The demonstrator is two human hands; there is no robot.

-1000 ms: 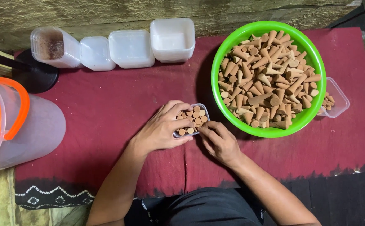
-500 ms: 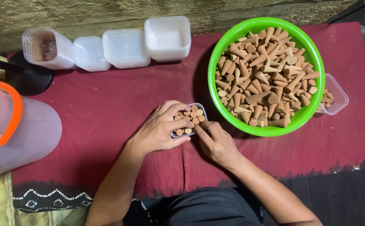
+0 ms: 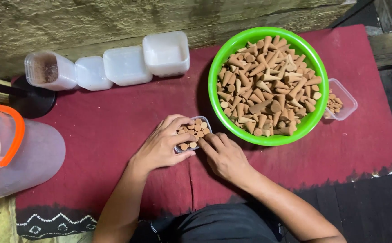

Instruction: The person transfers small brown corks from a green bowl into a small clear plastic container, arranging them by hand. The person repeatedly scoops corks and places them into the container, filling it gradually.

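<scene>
Left hand is gripping a small clear plastic tub packed with brown incense cones, on the red cloth near the green plastic bowl — right hand is pressing fingertips on the cones, holding nothing. Tub looks light, thin-walled, flexy — best held by the sides; cones look brittle.

Small clear plastic box, square with rounded corners, resting on the red cloth just beside the green bowl's near left rim. Packed with brown incense cones standing upright, flat round bases up, in close rows. Nearly full, lid off, partly hidden by fingers.
</scene>
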